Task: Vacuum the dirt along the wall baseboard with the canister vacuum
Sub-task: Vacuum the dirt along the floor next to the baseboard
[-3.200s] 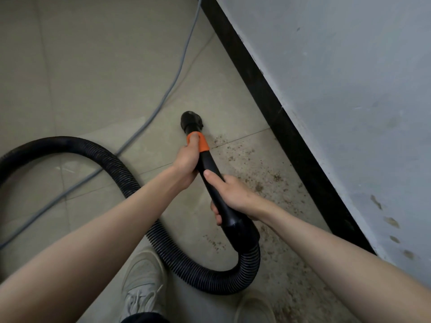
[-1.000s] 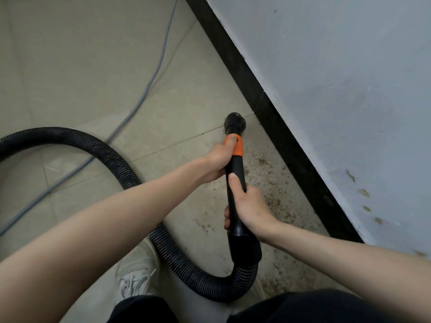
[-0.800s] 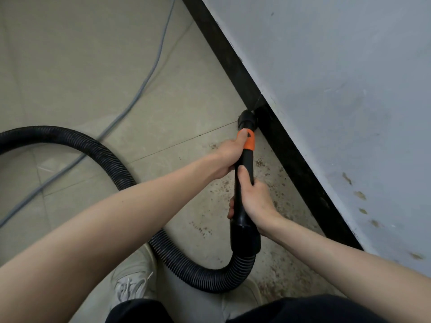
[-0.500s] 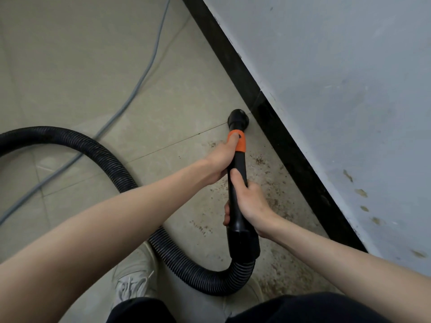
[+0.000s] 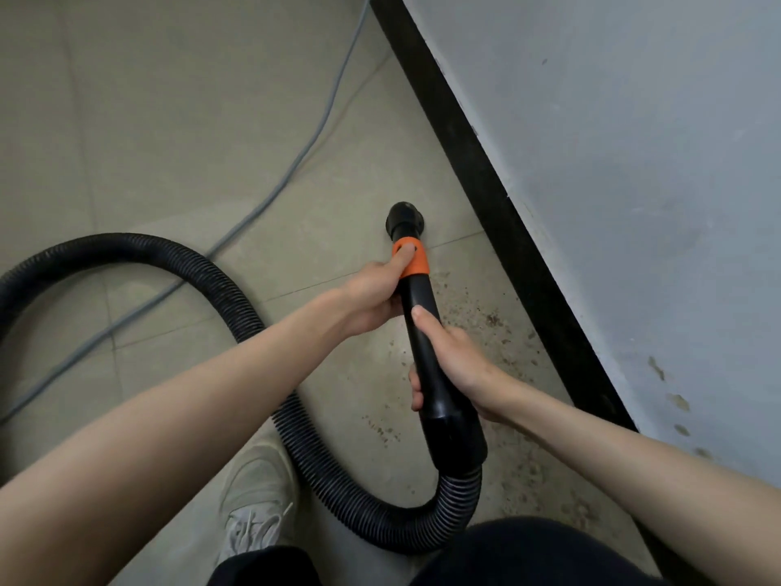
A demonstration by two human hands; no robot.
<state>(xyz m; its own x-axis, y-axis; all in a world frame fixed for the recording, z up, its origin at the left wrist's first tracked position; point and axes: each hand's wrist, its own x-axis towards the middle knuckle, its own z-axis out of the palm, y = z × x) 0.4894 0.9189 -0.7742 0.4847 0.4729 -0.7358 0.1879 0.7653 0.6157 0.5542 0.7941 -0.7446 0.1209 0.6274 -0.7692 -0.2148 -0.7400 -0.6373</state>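
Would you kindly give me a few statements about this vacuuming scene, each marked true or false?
1. Both hands hold the black wand. True: the left hand grips near the orange collar, the right hand lower down.
2. The nozzle touches the baseboard. False: bare floor shows between them.
3. Dirt lies on the floor beside the baseboard. True.
4. The hose runs straight back from the wand. False: it loops round under the arms and off to the left.
5. The grey cable is wound round the hose. False: it lies on the floor and passes beneath the hose.
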